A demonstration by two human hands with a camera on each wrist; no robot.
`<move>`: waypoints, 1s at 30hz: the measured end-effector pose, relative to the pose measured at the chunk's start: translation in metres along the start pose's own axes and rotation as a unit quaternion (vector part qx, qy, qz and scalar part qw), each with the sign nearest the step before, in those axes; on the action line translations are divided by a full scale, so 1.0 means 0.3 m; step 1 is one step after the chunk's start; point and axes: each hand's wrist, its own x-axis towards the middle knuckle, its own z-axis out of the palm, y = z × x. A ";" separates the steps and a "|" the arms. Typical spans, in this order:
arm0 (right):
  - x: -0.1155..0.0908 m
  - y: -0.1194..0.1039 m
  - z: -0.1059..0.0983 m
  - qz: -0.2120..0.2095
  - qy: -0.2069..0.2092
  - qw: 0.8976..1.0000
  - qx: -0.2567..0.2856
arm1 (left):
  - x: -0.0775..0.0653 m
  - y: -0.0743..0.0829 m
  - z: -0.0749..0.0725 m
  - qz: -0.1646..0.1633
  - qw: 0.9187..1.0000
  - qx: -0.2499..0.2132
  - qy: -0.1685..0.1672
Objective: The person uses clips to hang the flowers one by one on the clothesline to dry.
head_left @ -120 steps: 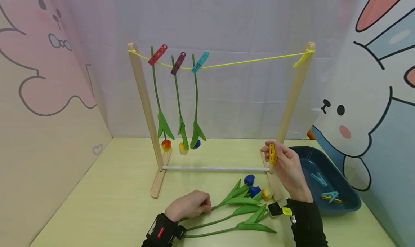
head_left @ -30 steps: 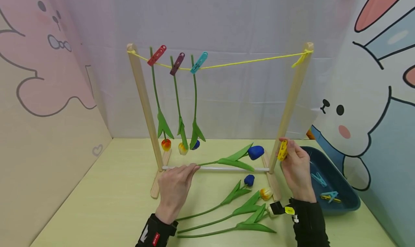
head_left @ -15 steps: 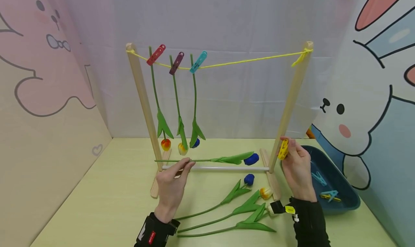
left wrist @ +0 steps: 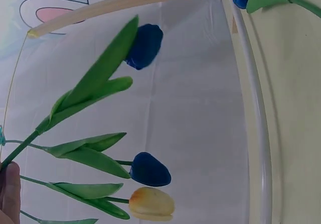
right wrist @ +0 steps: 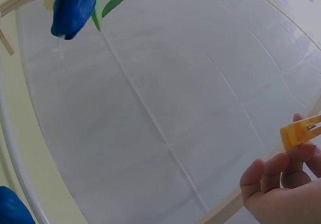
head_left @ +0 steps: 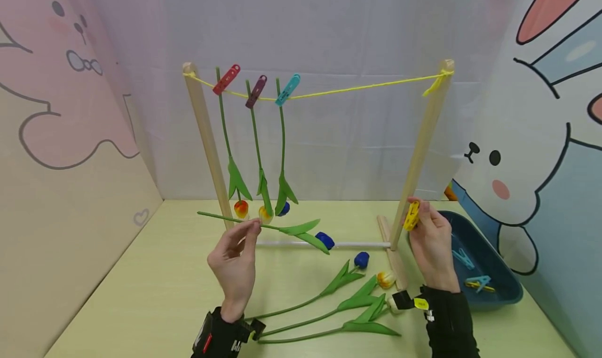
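My left hand (head_left: 235,269) pinches the green stem of a blue artificial tulip (head_left: 301,231), held above the table with its bloom toward the right and slightly down. In the left wrist view, that blue tulip (left wrist: 143,45) fills the upper part, with my fingertips (left wrist: 10,189) on its stem. Beside the right post, my right hand (head_left: 431,245) holds a yellow clothespin (head_left: 411,216) between thumb and fingers; the right wrist view also shows this yellow clothespin (right wrist: 298,132). Three tulips hang bloom-down from a yellow string (head_left: 357,89), clipped by red (head_left: 227,79), maroon (head_left: 256,92) and turquoise (head_left: 288,90) clothespins.
Wooden posts (head_left: 423,149) carry the string, joined low by a white rod (head_left: 357,244). Three tulips lie on the table in front: one blue (head_left: 361,260), one yellow (head_left: 385,279), one whitish (head_left: 393,304). A dark blue tub (head_left: 510,295) at right holds several clothespins (head_left: 478,284).
My left hand has picked a blue tulip off the table, raised it and shifted it leftward, its stem now pointing left. My right hand moved slightly right, still holding the yellow clothespin.
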 end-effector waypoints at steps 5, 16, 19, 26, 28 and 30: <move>0.000 0.000 0.000 0.005 0.002 1.000 -0.001 | 0.001 0.009 -0.002 -0.016 0.999 -0.028 0.013; 0.001 0.005 -0.003 0.002 0.001 1.000 0.006 | 0.000 0.006 0.005 -0.019 0.998 -0.061 -0.010; 0.001 0.009 -0.002 -0.010 -0.006 1.000 0.008 | -0.001 0.009 0.009 -0.014 0.998 -0.063 -0.022; 0.006 0.004 -0.002 -0.022 0.027 0.999 -0.029 | 0.006 0.005 0.029 -0.019 0.997 -0.063 -0.044; 0.010 0.003 -0.003 -0.027 0.027 0.999 -0.034 | 0.018 0.004 0.039 -0.025 0.997 -0.056 -0.052; 0.014 0.001 -0.002 -0.032 0.018 0.999 -0.037 | 0.030 0.002 0.050 -0.032 0.997 -0.049 -0.058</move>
